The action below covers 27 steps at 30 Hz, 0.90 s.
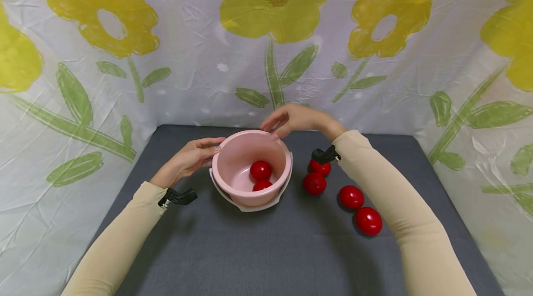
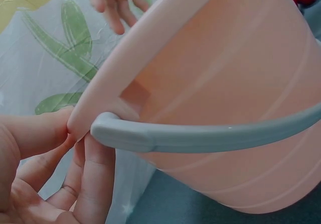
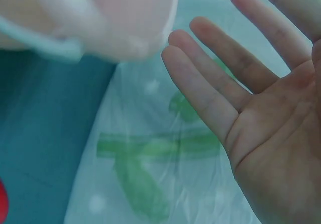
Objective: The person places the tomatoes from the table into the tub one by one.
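A pink bucket (image 1: 250, 166) with a grey handle (image 2: 200, 136) folded down stands on the grey table (image 1: 266, 249). Two red balls (image 1: 260, 170) lie inside it. My left hand (image 1: 213, 150) pinches the bucket's left rim between thumb and fingers (image 2: 93, 158), right by the handle joint. My right hand (image 1: 278, 126) hovers just over the far rim with straight fingers (image 3: 210, 88) and holds nothing. In the right wrist view the bucket (image 3: 110, 18) is a blur at the upper left.
Several red balls (image 1: 351, 196) lie on the table to the right of the bucket, under my right forearm. A white cloth with yellow flowers (image 1: 275, 4) walls in the back and both sides of the table.
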### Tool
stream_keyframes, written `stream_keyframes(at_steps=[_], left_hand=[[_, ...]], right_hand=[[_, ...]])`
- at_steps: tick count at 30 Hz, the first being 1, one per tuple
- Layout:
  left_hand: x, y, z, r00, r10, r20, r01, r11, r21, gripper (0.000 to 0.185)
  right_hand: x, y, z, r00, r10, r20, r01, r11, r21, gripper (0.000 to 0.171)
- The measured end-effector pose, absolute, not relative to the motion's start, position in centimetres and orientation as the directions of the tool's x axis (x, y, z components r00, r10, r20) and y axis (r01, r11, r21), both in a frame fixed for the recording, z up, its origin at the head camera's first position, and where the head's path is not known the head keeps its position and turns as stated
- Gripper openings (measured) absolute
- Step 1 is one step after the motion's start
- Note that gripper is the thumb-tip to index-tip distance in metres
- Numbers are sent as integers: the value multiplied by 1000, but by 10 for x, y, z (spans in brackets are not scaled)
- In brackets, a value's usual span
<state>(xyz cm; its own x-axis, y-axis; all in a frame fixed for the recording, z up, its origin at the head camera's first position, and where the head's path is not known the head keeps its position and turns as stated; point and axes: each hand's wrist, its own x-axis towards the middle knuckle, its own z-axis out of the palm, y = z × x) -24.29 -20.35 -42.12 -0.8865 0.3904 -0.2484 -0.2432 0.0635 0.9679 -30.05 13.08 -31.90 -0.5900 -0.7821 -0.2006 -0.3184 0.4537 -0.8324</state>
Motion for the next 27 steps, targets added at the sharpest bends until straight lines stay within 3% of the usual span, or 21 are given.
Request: stream_keyframes(at_steps=[17, 27], left_hand=[[-243, -202, -421, -888, 382, -257, -245, 82, 966, 57], [-243, -202, -422, -891, 368, -265, -242, 108, 964, 55]], right_hand=[[-301, 228, -339, -741, -636, -214, -213, 525, -824, 46], [-303, 253, -370, -764, -600, -239, -194, 566, -801, 49]])
